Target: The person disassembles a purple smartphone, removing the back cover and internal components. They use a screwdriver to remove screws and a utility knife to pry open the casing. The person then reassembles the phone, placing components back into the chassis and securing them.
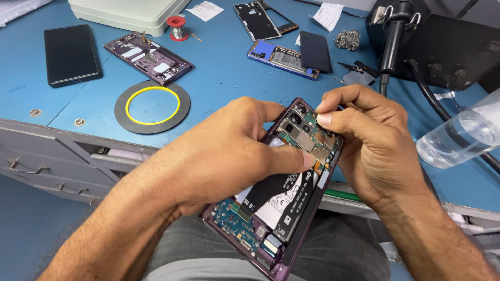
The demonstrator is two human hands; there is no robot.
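Opened purple smartphone [281,208], back cover off, battery and circuit board exposed; held tilted over the lap, just before the bench edge. Left hand [224,156] closed around the phone's left side, thumb pressed across the battery top. Right hand [370,140] with fingertips pinched at the board by the camera modules; what they pinch is too small to tell. Beyond, on the blue bench [219,78]: black ring with yellow inner circle [152,106], second purple phone frame [148,57], black phone [71,53], solder spool [177,27], blue opened phone [284,58].
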